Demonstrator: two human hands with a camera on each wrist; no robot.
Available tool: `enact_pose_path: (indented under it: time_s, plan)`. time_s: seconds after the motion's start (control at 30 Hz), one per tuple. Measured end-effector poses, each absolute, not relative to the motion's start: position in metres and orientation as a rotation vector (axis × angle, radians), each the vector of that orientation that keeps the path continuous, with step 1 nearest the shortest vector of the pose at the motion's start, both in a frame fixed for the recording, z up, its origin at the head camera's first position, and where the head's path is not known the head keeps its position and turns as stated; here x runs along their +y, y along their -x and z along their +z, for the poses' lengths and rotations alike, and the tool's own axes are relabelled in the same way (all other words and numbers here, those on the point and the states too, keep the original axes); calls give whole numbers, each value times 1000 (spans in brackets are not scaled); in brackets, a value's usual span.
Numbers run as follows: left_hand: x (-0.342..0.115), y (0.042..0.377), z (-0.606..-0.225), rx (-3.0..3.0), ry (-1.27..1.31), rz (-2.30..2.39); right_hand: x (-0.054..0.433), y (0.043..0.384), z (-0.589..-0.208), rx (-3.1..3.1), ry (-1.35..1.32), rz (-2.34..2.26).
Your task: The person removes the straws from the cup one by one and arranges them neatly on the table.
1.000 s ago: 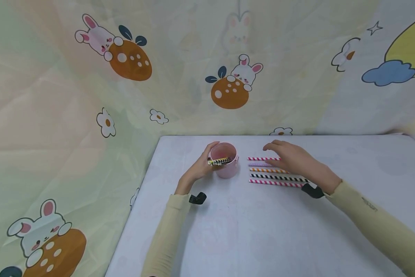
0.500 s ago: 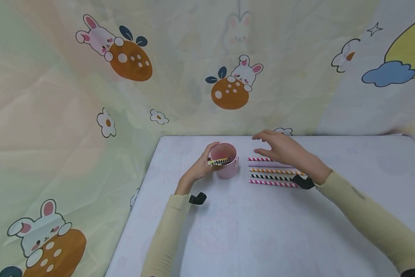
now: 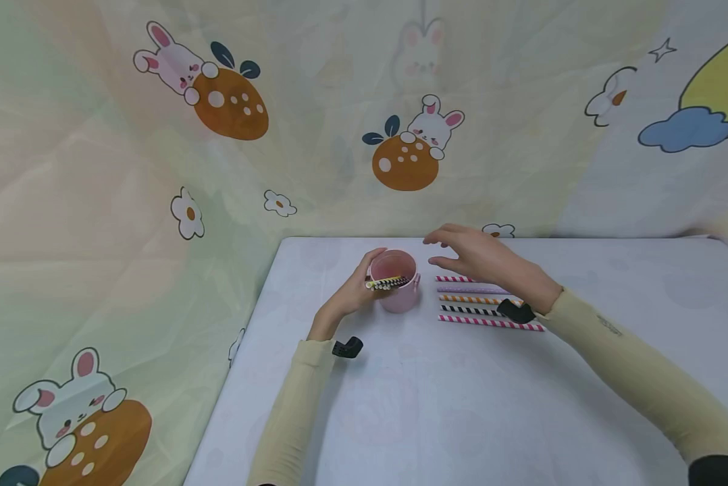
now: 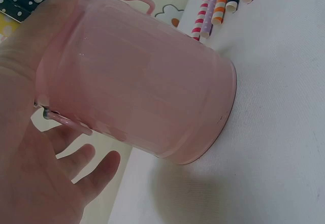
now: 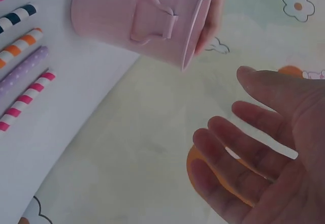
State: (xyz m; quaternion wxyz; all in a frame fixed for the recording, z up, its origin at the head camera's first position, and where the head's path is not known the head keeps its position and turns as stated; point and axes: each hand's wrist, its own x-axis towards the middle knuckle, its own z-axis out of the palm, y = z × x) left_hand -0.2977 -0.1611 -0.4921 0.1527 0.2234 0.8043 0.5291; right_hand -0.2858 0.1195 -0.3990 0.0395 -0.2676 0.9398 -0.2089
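A pink bucket (image 3: 398,302) stands on the white table. My left hand (image 3: 350,294) holds its left side near the rim, with the thumb by the straws and other fingers spread beyond in the left wrist view. From the bucket's mouth sticks a bundle of patterned paper straws (image 3: 387,283), yellow and black-and-white among them. To the right lie several loose straws in parallel: a lilac dotted straw (image 3: 469,289), an orange striped straw (image 3: 470,299), a black striped straw (image 3: 469,310) and pink striped ones. My right hand (image 3: 482,255) hovers above their far end, fingers apart, holding nothing.
The white table (image 3: 412,405) ends at a back edge against a cloth backdrop (image 3: 315,135) printed with rabbits and flowers. Black camera mounts sit at both wrists; the right mount (image 3: 516,311) partly covers the loose straws in the head view.
My right hand has moved left and a little upward from over the straws toward the bucket. The left hand, the bucket and the straws stay in place.
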Motion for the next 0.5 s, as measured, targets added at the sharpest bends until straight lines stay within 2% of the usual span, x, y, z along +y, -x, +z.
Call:
enact_pose_path:
  time_s: [0.2, 0.5]
  plan:
    - [-163, 305, -510, 2333, -636, 1537, 106, 290, -397, 2821, 910, -601]
    - [-164, 305, -511, 2332, -663, 1556, 83, 297, -402, 2771, 1173, -635]
